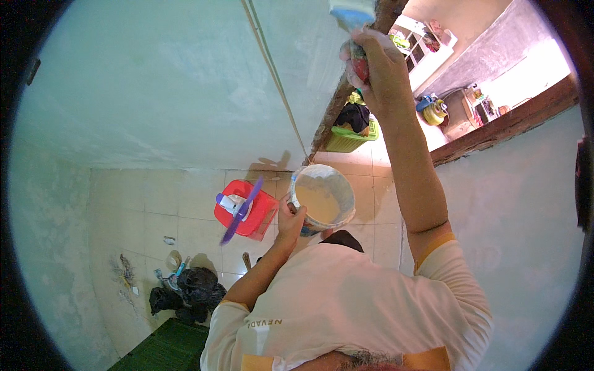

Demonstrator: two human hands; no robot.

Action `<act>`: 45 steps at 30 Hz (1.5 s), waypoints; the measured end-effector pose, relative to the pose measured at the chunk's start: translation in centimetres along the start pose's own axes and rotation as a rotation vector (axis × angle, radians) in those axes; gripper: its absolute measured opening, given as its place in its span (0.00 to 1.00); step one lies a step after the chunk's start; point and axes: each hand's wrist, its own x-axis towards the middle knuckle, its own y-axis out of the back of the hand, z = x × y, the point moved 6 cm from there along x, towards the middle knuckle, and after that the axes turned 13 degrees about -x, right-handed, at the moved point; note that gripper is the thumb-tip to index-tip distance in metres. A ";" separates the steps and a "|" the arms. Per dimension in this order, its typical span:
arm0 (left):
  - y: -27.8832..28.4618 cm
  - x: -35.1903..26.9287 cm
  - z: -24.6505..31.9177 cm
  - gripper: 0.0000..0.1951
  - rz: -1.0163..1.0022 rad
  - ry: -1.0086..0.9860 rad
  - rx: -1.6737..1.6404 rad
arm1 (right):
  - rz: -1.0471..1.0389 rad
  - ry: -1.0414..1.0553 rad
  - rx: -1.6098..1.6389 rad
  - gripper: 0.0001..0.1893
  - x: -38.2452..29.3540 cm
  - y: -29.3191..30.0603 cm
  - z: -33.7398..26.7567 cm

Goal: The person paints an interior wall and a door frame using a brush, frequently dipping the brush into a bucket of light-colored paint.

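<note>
My left hand [291, 218] grips the rim of a paint-smeared plastic bucket [345, 199], thumb over the edge. Inside lies pale cream liquid [318, 204], which looks like paint. Raised at the top of the view, my right hand [373, 65] is closed around the red handle of a paintbrush [355, 17]. Its wide head, bluish and pale, is at or close to the light green wall [195, 83] beside the dark wooden door frame [341, 97]. Whether the bristles touch the wall, I cannot tell.
A purple-bladed fan [239, 208] stands on a red plastic stool [264, 215] left of the bucket. A cable [274, 74] runs down the wall. Black plastic bags [197, 285] lie on the tiled floor [199, 232]. Beyond the doorway stand a green basket [348, 139] and a yellow gas cylinder [435, 112].
</note>
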 end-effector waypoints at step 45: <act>1.2 0.7 -0.9 0.30 -0.063 0.018 0.026 | 0.100 -0.527 0.112 0.11 -7.8 -3.2 18.4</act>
